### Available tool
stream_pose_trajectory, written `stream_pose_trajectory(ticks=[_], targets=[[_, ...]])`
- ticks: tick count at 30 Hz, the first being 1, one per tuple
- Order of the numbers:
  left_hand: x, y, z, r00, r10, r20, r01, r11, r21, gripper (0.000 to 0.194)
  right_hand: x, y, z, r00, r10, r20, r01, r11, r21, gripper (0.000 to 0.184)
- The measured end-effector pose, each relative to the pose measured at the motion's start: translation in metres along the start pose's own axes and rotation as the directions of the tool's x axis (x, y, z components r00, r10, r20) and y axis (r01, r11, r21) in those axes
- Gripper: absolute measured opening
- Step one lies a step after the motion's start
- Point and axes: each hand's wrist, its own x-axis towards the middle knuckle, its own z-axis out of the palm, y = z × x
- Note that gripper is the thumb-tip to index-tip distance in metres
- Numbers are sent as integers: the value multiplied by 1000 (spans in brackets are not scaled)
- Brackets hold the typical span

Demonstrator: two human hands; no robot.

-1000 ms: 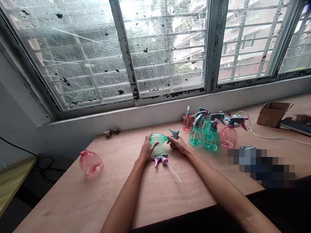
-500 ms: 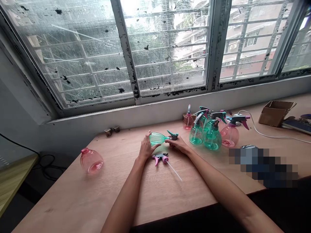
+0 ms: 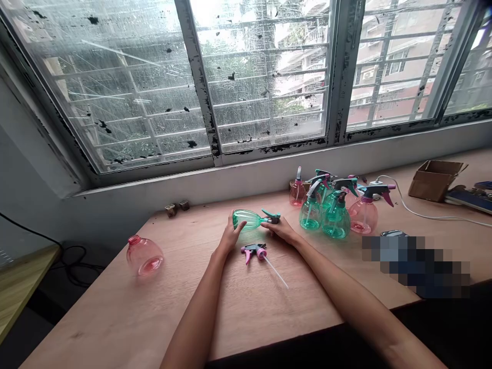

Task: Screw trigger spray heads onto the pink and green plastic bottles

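Note:
A green spray bottle (image 3: 248, 219) lies on its side between my hands, its neck pointing right. My left hand (image 3: 230, 232) is wrapped round the base of the bottle. At the neck, my right hand (image 3: 281, 229) grips the black and green spray head (image 3: 272, 217), which sits against the bottle's mouth. Just in front of my hands, a pink and black spray head (image 3: 254, 251) with a white dip tube rests on the table. Farther left stands a pink bottle (image 3: 145, 254) with an uncapped mouth.
Several green and pink spray bottles (image 3: 334, 212) stand together right of my hands. Behind them run a white cable (image 3: 415, 211) and an open cardboard box (image 3: 436, 180). A blurred dark object (image 3: 423, 264) lies near the front edge. Two small brown cups (image 3: 177, 207) sit by the wall.
My left hand has shifted its hold on the green bottle, the fingers now lower round its base. The bottle has moved slightly left and turned. My right hand stays at the spray head.

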Motion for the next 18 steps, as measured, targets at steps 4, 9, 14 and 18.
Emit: stream_pose_trajectory(ticks=[4,9,14,18], targets=[[-2,-3,0,996,1,89,4,998,-57,37,2,3,0,1000,-1,-5,0,998,-60,27],[-3,-2,-1,996,-44,82,53,992,-113,38,4,5,2,999,-27,-20,24,988,-154,28],[-2,-4,-1,990,-141,-26,136,982,-132,37,1,1,5,994,-109,-24,98,956,-275,26],[-1,-3,-4,972,-202,-117,180,968,-175,38,-2,-4,12,977,-210,-34,181,905,-384,26]])
